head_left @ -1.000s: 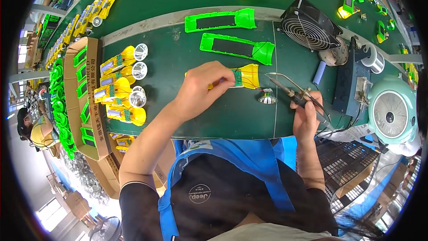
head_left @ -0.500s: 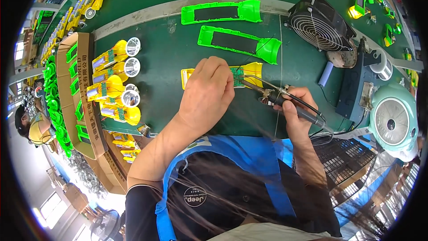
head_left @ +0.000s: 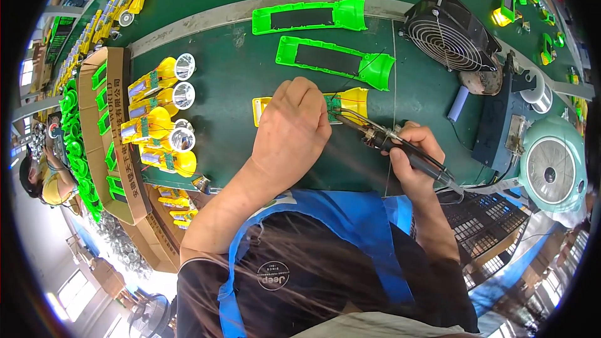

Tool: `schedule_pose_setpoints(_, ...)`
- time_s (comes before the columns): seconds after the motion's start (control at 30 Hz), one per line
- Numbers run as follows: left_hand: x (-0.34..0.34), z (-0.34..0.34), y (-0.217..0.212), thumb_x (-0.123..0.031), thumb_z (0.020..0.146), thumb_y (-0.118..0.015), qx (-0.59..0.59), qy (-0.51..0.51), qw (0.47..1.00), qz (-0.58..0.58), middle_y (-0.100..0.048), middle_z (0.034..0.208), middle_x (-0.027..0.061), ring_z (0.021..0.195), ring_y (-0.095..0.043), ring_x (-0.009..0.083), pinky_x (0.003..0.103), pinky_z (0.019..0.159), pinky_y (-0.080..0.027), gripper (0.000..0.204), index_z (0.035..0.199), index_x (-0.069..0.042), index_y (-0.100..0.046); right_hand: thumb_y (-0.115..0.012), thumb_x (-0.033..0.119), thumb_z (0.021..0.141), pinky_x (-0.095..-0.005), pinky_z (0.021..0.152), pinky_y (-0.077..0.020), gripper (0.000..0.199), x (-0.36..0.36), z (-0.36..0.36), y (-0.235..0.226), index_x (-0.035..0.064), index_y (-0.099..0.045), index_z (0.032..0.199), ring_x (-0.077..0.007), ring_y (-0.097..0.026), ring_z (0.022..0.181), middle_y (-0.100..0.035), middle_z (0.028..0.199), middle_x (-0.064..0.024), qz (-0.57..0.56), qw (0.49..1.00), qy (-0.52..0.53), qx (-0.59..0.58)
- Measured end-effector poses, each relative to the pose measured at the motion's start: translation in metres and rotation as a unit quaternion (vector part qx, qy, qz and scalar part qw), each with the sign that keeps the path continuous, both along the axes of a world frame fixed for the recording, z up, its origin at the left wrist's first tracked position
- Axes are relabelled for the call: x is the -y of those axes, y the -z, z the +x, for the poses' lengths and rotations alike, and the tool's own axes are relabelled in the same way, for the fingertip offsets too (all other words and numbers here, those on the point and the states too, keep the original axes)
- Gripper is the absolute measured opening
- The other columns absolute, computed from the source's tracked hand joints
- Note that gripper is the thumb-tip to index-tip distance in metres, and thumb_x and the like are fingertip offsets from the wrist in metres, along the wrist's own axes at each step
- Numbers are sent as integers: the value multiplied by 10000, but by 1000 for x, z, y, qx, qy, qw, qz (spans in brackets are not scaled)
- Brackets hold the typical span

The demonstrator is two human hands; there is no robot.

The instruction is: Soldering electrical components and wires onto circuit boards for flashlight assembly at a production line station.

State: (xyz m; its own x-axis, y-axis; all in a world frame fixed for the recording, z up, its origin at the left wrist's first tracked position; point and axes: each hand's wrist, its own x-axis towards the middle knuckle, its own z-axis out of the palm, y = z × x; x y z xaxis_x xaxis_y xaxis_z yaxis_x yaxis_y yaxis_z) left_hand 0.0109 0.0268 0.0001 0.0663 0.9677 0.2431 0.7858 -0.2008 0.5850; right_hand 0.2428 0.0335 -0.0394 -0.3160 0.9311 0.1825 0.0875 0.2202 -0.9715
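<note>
A yellow flashlight shell (head_left: 357, 99) lies at the middle of the bench with a small green circuit board (head_left: 334, 101) in it. My left hand (head_left: 291, 125) rests over the shell, its fingers curled into a pinch beside the board; whatever is between the fingertips is hidden. In my right hand (head_left: 416, 153) is a soldering iron (head_left: 432, 167) with a thin metal tube alongside it. Its tip touches or hovers at the board; I cannot tell which. Just beyond lies a green shell half (head_left: 375, 74) with a dark panel and a thin black wire running toward the board.
Another green shell half (head_left: 350, 14) lies farther back. Yellow flashlight bodies with reflectors (head_left: 184, 95) stand at left, beside a cardboard box (head_left: 128, 181). To the right are a black fan (head_left: 447, 37), a dark soldering station (head_left: 498, 125), a solder spool (head_left: 537, 91) and a mint-green fan (head_left: 551, 166).
The iron has turned slightly in my right hand, and its tip has shifted a little to the left over the board. My left hand stays nearly in place.
</note>
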Motion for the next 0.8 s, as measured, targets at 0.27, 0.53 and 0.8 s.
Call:
schedule_pose_setpoints(0.27,-1,1,-3,57,674,-630,4,1,1000,-15,-563,855,105,774,-550,310,407,659,-445,175,758,-23,-499,-643,24,849,-264,688,-534,166,6,2,-5,-28,-538,966,-159,-658,745,-620,848,-91,-105,988,65,-97)
schedule_pose_setpoints(0.53,-4,2,-3,57,671,-628,-3,6,1000,-15,-553,844,109,761,-554,320,415,649,-443,176,755,-28,-499,-664,136,877,-264,704,-523,277,1,4,-3,-14,-492,1034,-152,-647,762,-623,889,-113,-84,988,61,-114)
schedule_pose_setpoints(0.8,-4,1,-6,57,677,-621,-2,4,1000,-22,-544,839,118,765,-549,325,414,650,-445,170,762,-21,-496,-617,150,913,-280,688,-512,291,-27,-13,-18,-15,-448,1083,-148,-617,722,-631,882,-144,11,990,79,-114)
